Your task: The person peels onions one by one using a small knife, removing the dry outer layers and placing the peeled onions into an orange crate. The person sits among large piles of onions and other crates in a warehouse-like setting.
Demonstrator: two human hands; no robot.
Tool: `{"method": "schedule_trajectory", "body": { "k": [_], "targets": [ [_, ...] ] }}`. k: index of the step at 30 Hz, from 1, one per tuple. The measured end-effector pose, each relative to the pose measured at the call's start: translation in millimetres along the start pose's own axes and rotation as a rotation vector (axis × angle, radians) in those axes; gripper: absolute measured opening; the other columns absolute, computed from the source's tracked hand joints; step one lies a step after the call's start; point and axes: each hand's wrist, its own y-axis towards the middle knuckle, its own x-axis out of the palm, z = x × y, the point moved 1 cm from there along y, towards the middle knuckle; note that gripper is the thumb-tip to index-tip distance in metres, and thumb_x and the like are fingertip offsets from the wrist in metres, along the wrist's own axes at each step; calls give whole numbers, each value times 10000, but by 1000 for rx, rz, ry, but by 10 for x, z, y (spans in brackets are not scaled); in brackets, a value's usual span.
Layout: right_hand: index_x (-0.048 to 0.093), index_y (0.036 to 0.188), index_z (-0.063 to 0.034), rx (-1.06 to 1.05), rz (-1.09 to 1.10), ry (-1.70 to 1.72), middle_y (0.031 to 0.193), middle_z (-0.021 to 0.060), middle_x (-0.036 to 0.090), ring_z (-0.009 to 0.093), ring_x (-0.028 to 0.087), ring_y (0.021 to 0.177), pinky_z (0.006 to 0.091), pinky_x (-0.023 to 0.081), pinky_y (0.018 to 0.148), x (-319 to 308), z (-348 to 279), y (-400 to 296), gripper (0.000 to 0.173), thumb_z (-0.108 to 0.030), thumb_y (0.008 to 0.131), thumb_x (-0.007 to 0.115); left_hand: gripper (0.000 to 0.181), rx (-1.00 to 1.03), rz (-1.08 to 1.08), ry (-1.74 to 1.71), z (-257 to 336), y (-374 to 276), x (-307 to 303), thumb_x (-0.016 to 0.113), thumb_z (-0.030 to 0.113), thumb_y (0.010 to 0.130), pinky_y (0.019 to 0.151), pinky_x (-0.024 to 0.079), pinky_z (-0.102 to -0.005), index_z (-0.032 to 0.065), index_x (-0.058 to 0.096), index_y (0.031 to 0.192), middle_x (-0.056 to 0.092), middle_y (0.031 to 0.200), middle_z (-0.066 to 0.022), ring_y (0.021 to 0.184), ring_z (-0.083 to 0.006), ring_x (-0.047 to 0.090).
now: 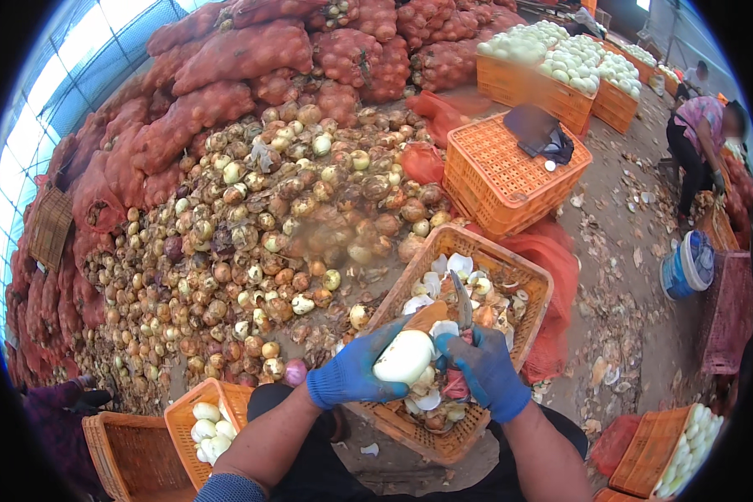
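Note:
My left hand point(351, 373), in a blue knitted glove, holds a white, mostly peeled onion point(405, 357). A flap of brown onion skin point(428, 315) shows just beyond that onion. In my right hand point(492, 370), gloved the same way, is a knife with a curved blade point(462, 298) pointing up and away from me. Reddish wrapping point(457, 383), seemingly on its handle, shows below the fingers. Both hands are over an orange plastic crate point(414, 437) between my legs. Onion peels and scraps point(442, 276) lie inside it.
Unpeeled onions point(276, 219) cover the ground ahead and left, backed by stacked red mesh sacks point(245, 56). A closed-top orange crate point(514, 169) stands ahead right. Peeled onions point(213, 430) fill a crate at lower left. A person point(696, 138) bends at right, near a bucket point(678, 270).

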Motion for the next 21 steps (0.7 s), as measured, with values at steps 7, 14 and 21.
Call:
{"method": "schedule_trajectory", "body": {
  "k": [7,14,21],
  "targets": [
    [714,980,40,8,-120,322,809,81,707,151,663,707,290,534,663,25,65,-74,257,-211,962,662,1147,-38,-104,-467,123,6,-124,904,359,713,1130,446,-394,69,308,1649,563,1493,-135,1353,-261,561],
    [720,976,41,15,-83,174,795,73,698,145,658,693,295,536,646,-30,-23,-83,262,-218,954,683,1127,-182,-61,-756,-127,-59,-14,884,442,728,1110,467,-382,-22,344,1601,554,1480,-169,1331,-264,566],
    [688,1053,30,-408,243,-312,715,-43,547,58,504,606,245,453,569,-444,-76,103,331,-237,899,810,1065,-61,-80,-351,-7,21,-110,865,386,768,1091,481,-381,40,336,1625,610,1421,-158,1278,-253,618]
  ]
}}
